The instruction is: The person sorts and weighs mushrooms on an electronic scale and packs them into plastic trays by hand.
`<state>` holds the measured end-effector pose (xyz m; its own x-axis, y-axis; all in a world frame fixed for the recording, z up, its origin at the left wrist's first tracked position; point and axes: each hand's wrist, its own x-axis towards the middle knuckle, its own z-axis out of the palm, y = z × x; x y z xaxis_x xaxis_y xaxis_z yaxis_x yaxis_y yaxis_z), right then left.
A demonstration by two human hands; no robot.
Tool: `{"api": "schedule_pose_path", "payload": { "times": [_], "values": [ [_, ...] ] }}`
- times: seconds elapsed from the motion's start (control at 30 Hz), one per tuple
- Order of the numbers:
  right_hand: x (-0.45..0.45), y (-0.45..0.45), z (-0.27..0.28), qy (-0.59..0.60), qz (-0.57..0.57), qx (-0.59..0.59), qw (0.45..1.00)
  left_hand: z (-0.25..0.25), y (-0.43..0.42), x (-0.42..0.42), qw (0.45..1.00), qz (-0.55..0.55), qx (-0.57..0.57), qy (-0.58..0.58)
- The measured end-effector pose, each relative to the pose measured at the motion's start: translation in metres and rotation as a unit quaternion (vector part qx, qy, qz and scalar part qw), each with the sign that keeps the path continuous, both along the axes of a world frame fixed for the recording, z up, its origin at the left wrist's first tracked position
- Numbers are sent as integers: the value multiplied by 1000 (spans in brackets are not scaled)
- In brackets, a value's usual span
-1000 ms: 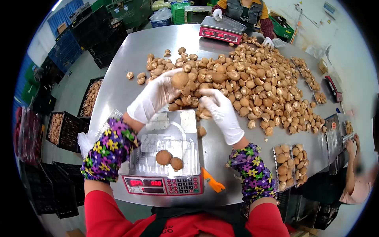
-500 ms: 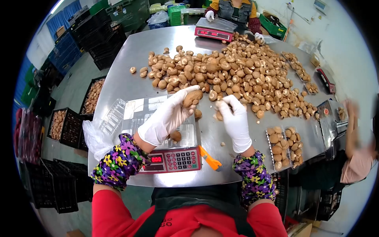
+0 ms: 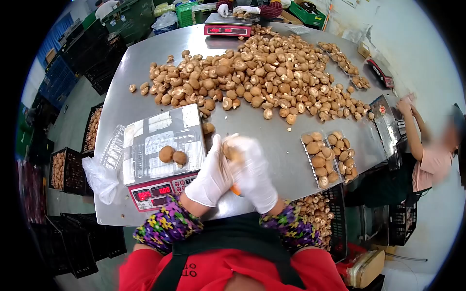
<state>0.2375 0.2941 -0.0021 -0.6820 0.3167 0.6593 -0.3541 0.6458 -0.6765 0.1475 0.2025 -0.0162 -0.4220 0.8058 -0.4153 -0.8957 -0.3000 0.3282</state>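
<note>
My gloved left hand (image 3: 212,172) is closed round a brown mushroom (image 3: 233,153) in front of me. My gloved right hand (image 3: 252,172), smeared by motion, presses its fingers on the same mushroom from the other side. Left of the hands stands a red digital scale (image 3: 145,195). On its pan is a clear plastic tray (image 3: 143,167) with two mushrooms (image 3: 166,153) in it. Another mushroom (image 3: 208,128) lies beside the pan. Beneath my hands a bit of an orange tool (image 3: 235,189) shows, mostly hidden.
A big heap of mushrooms (image 3: 272,68) spreads over the metal table (image 3: 272,140). Filled trays (image 3: 320,162) stand at the right, a plastic bag (image 3: 100,178) at the left. Across the table a co-worker's gloved hands (image 3: 246,9) are at another scale (image 3: 227,30). Another person (image 3: 427,165) works at right.
My hands have come together and closer to my body, round one mushroom. Two mushrooms now show plainly in the tray on the scale. The view has shifted; the co-worker's hands are now over the far scale.
</note>
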Motion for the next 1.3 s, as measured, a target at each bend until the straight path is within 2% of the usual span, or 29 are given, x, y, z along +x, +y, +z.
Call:
{"api": "schedule_pose_path", "payload": {
  "times": [0.03, 0.1, 0.17, 0.2, 0.23, 0.27, 0.33, 0.37, 0.43, 0.5, 0.57, 0.63, 0.67, 0.7, 0.77, 0.83, 0.9, 1.0, 1.17, 1.23, 1.3],
  "values": [
    [1, -9, 2, -29, -45, 149, 987, -6, 6, -1, 999, 25, 36, -24],
    [1, -9, 4, -5, 36, 77, 996, -7, 2, -1, 995, 46, 76, -45],
    [-4, 7, -9, 0, 56, -21, 998, -3, -17, -9, 1000, 19, -13, 4],
    [-9, 19, -11, 9, 6, 2, 1000, 12, -38, -11, 999, -3, 23, 27],
    [-12, 31, -1, -71, -5, -49, 996, 31, -49, -9, 993, 45, -47, 94],
    [-26, 52, -12, -96, -49, 16, 994, 48, -64, -15, 969, 72, -113, 210],
    [-55, 100, -44, -133, -102, 66, 984, 75, -93, -29, 865, 127, -245, 418],
    [-70, 131, -70, -180, -120, 78, 973, 80, -104, -40, 790, 158, -305, 508],
    [-95, 170, -95, -182, -166, 157, 956, 55, -132, -78, 606, 204, -390, 663],
    [-117, 192, -102, -224, -203, 248, 920, 40, -150, -102, 539, 156, -426, 710],
    [-139, 199, -103, -276, -243, 298, 881, 20, -162, -113, 543, 123, -452, 697],
    [-153, 201, -104, -280, -252, 357, 855, 8, -166, -113, 439, 66, -466, 765],
    [-159, 198, -106, -288, -256, 390, 836, 10, -165, -110, 409, 45, -483, 772],
    [-164, 195, -112, -249, -267, 422, 830, 8, -162, -108, 413, 45, -479, 773],
    [-169, 191, -122, -263, -284, 418, 822, 6, -161, -105, 438, 140, -479, 747],
    [-170, 190, -119, -265, -288, 413, 823, 9, -163, -97, 423, 142, -487, 751],
    [-168, 189, -115, -281, -266, 432, 814, 11, -164, -93, 376, 175, -493, 765],
    [-169, 189, -110, -278, -274, 399, 830, 14, -168, -91, 405, 192, -469, 761],
    [-167, 196, -117, -263, -248, 393, 846, 45, -160, -101, 399, 194, -433, 785],
    [-165, 196, -114, -258, -287, 350, 854, 66, -146, -114, 386, 195, -417, 799],
    [-163, 188, -111, -281, -319, 363, 829, 91, -119, -135, 432, 143, -345, 821]
  ]
}}
